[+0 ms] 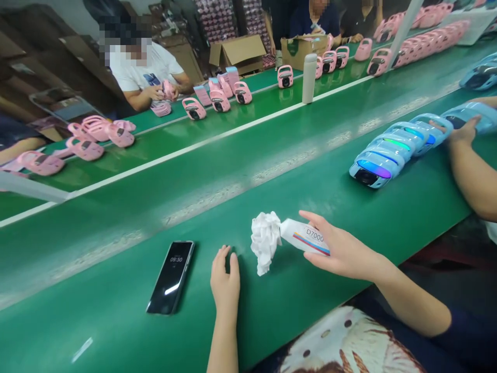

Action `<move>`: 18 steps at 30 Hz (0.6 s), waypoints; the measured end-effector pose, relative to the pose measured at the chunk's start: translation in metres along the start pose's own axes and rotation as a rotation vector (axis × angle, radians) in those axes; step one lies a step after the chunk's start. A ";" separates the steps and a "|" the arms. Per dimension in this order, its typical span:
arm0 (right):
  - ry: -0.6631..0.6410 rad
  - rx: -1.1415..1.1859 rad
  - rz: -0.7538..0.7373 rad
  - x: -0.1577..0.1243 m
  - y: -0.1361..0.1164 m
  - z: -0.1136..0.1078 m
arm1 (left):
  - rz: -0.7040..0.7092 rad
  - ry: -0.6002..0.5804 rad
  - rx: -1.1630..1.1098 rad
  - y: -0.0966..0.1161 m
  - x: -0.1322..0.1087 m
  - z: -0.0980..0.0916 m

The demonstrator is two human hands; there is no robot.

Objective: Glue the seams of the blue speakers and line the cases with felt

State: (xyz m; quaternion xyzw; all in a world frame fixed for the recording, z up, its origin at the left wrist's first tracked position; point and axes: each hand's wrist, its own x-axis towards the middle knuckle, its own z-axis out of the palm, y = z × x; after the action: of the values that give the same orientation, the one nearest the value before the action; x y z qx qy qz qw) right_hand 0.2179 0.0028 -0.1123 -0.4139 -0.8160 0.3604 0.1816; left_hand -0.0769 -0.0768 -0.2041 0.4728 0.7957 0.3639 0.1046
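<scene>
My right hand (341, 251) is around the back end of a white glue tube (301, 234) marked D7000, with a finger stretched out above it and another below. The tube's nozzle end meets a crumpled white tissue (264, 241) on the green work surface, so its tip is hidden. Fingers loosely stretched and holding nothing, my left hand (225, 277) rests on the surface left of the tissue. A black smartphone (171, 278) lies face up further left, its screen showing 09:30.
At the right, another person's hand (464, 129) touches a row of light blue handled devices (392, 150), some glowing. Across the green conveyor belt (217, 160), several pink devices (219, 100), a white bottle (309, 77) and cardboard boxes (238, 52) stand near seated people.
</scene>
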 end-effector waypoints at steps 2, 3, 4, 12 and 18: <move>-0.126 -0.083 0.079 -0.013 0.005 0.000 | -0.033 -0.012 -0.045 0.001 -0.001 -0.002; -0.164 -0.097 0.102 -0.020 0.008 0.002 | -0.042 -0.029 -0.065 0.003 -0.002 -0.003; -0.186 -0.094 0.116 -0.026 0.011 0.004 | -0.048 -0.050 -0.084 0.005 -0.003 -0.003; -0.237 -0.089 0.193 -0.047 0.022 0.023 | -0.109 -0.211 -0.198 0.028 -0.015 -0.003; -0.251 -0.071 0.201 -0.058 0.026 0.022 | -0.165 -0.264 -0.211 0.034 -0.038 -0.006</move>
State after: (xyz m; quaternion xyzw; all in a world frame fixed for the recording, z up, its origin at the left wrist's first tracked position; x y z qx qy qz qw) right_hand 0.2529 -0.0430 -0.1458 -0.4514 -0.7989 0.3967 0.0264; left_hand -0.0368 -0.1013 -0.1834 0.4361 0.7685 0.3702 0.2866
